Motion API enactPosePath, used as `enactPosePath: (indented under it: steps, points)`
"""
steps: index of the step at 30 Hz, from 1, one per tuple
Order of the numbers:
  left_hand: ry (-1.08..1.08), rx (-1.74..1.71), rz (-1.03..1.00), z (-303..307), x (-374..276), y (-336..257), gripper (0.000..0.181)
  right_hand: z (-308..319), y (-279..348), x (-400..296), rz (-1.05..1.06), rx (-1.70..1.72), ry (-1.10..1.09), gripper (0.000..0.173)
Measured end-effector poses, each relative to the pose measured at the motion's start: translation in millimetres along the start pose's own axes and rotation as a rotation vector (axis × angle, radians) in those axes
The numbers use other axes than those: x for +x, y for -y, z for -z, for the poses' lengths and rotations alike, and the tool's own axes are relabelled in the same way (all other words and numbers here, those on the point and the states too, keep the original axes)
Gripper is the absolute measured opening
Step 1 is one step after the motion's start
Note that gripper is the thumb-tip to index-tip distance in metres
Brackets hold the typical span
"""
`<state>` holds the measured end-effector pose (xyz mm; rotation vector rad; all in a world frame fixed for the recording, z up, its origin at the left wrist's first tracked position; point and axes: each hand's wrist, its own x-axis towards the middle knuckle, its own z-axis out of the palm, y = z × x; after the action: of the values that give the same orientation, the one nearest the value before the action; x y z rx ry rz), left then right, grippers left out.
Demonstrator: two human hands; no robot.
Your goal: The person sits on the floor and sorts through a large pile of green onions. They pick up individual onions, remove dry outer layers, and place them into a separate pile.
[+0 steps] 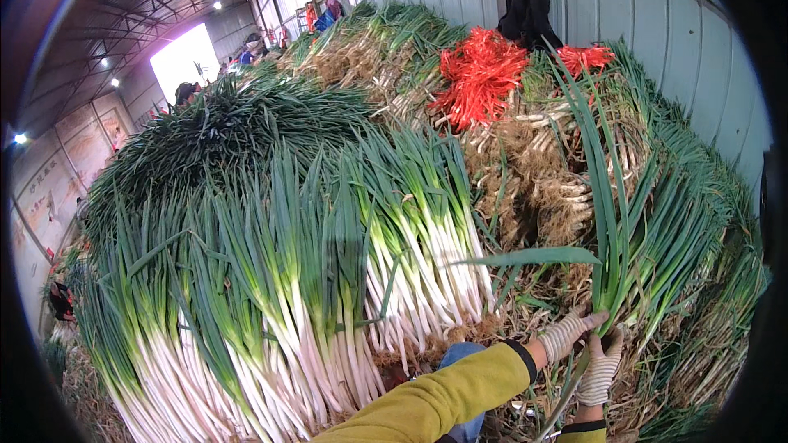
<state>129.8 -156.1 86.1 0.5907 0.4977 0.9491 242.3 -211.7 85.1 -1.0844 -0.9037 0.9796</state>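
Both my hands wear striped work gloves and meet at the lower right on one green onion stalk (pixel 606 277), whose long leaves stand up and one leaf sticks out to the left. My left hand (pixel 569 335) grips it at the base of the green leaves. Just below and to the right, my right hand (pixel 600 363) also holds the stalk, with a pale strip hanging down beside it. To the left of my arm lie cleaned green onions (pixel 295 320) with white shanks, side by side in a wide row.
Untrimmed green onions with brown roots (pixel 560 197) are heaped behind my hands. Red plastic ties (pixel 477 77) lie on the heap, near a dark garment (pixel 526 3) on the metal wall. Dry peelings (pixel 517 406) cover the ground. People are far back at the left.
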Motion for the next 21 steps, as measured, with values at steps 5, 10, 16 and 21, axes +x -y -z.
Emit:
enactPosePath:
  steps: [5,10,16,21]
  points:
    - [-0.055,-0.148,0.001,-2.4,9.9,11.6,0.045,7.1,14.5,9.9,-0.027,-0.146,0.107,0.039]
    - [-0.125,-0.164,0.064,3.5,21.1,21.5,0.044,-0.3,27.1,5.5,-0.051,-0.069,0.107,0.035]
    - [-0.201,-0.183,0.142,10.5,23.9,26.3,0.042,-6.3,18.9,-5.5,-0.089,-0.125,0.009,0.028]
    - [-0.149,-0.233,0.096,6.8,22.8,34.2,0.041,-0.5,5.5,-10.7,-0.082,-0.061,-0.094,0.023]
